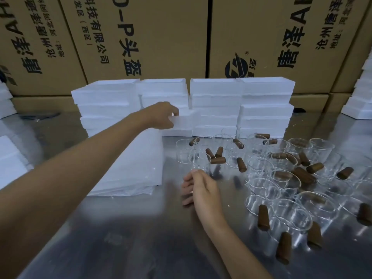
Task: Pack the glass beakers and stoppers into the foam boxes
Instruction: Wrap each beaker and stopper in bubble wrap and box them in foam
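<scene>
Cardboard cartons (pixel 161 37) behind; steel table (pixel 141 228) below. Stacked foam boxes (pixel 217 101) at the back edge, one foam box (pixel 181 122) pinched by left hand (pixel 163 115): best drawn straight out, neighbours steadied. Glass beakers (pixel 267 184) and brown stoppers (pixel 263 217) scattered right. Right hand (pixel 201 188) near one beaker (pixel 199 161), fingers loosely curled, contact unclear.

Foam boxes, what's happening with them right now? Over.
Left hand grips a white foam box in the stack. Right hand pinches a clear glass beaker. Brown stoppers scattered among beakers; nothing packed.
</scene>
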